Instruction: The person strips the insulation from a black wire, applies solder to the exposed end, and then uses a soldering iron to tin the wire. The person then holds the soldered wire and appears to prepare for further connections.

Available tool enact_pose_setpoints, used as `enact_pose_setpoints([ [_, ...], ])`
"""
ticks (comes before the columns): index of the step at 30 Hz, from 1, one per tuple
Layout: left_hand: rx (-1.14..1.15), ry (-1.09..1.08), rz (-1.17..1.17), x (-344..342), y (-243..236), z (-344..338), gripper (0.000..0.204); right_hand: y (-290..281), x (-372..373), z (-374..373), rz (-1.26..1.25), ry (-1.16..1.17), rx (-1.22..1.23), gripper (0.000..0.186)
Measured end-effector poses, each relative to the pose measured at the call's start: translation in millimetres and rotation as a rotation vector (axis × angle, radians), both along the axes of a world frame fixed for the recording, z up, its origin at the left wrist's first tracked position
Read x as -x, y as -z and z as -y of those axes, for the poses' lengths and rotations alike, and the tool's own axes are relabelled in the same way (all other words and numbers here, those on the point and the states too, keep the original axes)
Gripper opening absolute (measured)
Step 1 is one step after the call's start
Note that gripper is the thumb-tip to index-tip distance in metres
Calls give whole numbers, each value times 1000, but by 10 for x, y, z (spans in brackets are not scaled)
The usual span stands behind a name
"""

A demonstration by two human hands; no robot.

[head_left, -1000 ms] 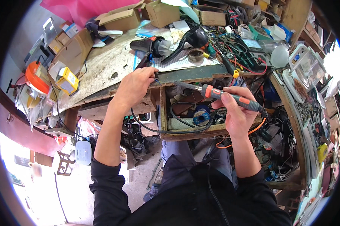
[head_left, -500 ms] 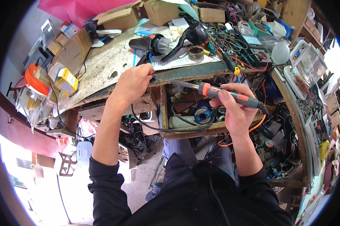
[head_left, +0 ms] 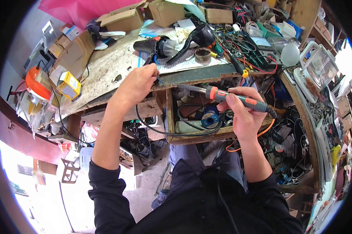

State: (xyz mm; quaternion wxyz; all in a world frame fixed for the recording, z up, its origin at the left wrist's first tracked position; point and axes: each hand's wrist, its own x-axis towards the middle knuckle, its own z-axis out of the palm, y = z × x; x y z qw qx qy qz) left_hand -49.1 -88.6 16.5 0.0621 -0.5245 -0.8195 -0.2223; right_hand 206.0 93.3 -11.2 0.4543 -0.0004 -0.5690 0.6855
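Note:
My left hand (head_left: 137, 85) is closed in a pinch at the front edge of the workbench (head_left: 100, 72). A short blue wire end (head_left: 159, 81) pokes out beside its fingertips. Below that hand a black cable (head_left: 141, 124) loops down across the open drawer (head_left: 169, 113). In my right hand (head_left: 246, 115) is a soldering iron (head_left: 217, 93) with a grey and orange handle, its metal tip pointing left, close to the wire end. Behind my left hand lies a dismantled black appliance, perhaps a hair dryer (head_left: 154, 45), with blue wires showing; a curved black shell (head_left: 201, 36) rests beside it.
A round tin with dark contents (head_left: 202, 54) stands near the bench edge. Tangled test leads and tools (head_left: 242, 45) crowd the right side. The drawer holds a blue spool (head_left: 210, 119). At left are a yellow box (head_left: 70, 85) and an orange round item (head_left: 37, 82).
My left hand has shifted very slightly, its forearm drifting a little left. My right hand and the soldering iron have stayed in nearly the same place.

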Motion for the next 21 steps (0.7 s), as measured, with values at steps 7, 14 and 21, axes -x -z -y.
enact_pose_setpoints([
  [7,-284,80,-121,-48,178,-22,12,-5,9,14,-22,21,10,17],
  [14,-404,-16,-19,-221,372,32,20,-5,3,11,-29,22,-29,18],
  [21,-477,6,26,-250,434,23,25,-25,14,23,-32,3,-43,18],
])
